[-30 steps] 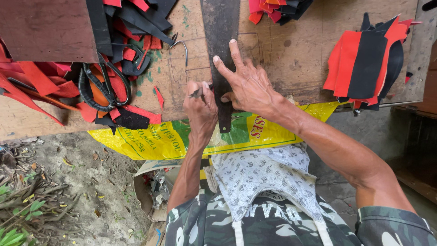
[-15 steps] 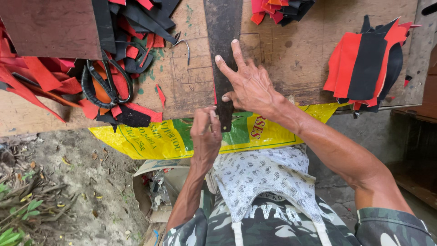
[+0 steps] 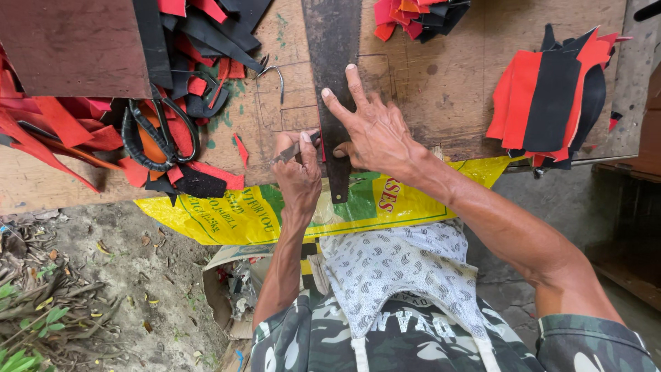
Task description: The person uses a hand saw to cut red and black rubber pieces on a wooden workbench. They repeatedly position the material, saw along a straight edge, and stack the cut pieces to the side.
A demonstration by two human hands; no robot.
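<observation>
A big wooden board (image 3: 441, 83) serves as the work table, and it is scratched and marked with pencil lines. Under its near edge hangs a yellow and green plastic sack (image 3: 261, 210). Below that is bare dirt ground (image 3: 117, 275) with dry leaves and a few green plants at the left.

A long dark metal strip (image 3: 334, 55) lies flat on the board and runs from the far edge to just past the near edge. The right hand (image 3: 375, 134) lies on top of this strip. Its fingers are spread wide and flat, pressing down, with the fingertips pointing away from the person. It grips nothing; it just pushes on the strip.

The left hand (image 3: 297, 172) is right beside the strip, on its left side. Its fingers are curled tight around a small thin blade (image 3: 296, 148). The tip of the blade meets the left edge of the strip, close to the right thumb.

To the left on the board lies a pile of red and black scraps (image 3: 186, 83), all mixed up. Black-handled scissors (image 3: 155, 134) rest in that pile. A flat brown board (image 3: 76, 48) sits at the far left corner. To the right is a neat stack of red and black pieces (image 3: 551, 96). More red and orange bits (image 3: 413, 14) lie at the far edge.

A patterned white cloth (image 3: 399, 269) hangs at the person's front.
</observation>
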